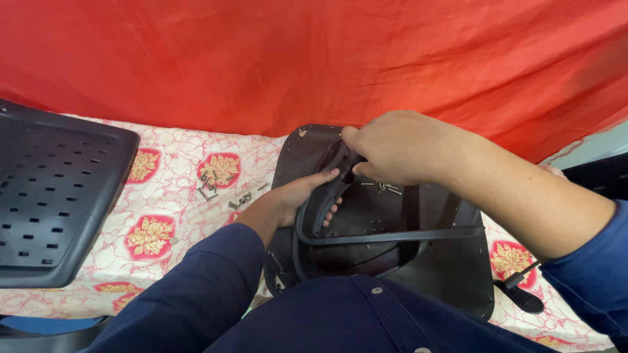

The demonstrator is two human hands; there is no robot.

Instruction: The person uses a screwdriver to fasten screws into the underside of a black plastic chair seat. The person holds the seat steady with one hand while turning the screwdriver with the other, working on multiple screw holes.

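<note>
A black chair seat pan [392, 216] lies underside-up on the patterned cloth in front of me, with a dark plastic armrest frame [366, 236] resting on it. My left hand [304, 196] grips the curved left side of that frame from below. My right hand [392, 147] closes over the top of the same frame near the seat's far edge. A few small screws [386, 188] lie loose on the seat just under my right hand.
A black perforated chair back panel [55, 196] lies at the left. More screws and a hex key [219, 189] sit on the white and red floral cloth [163, 196]. A red fabric [314, 59] hangs behind. A black lever [520, 291] pokes out at the right.
</note>
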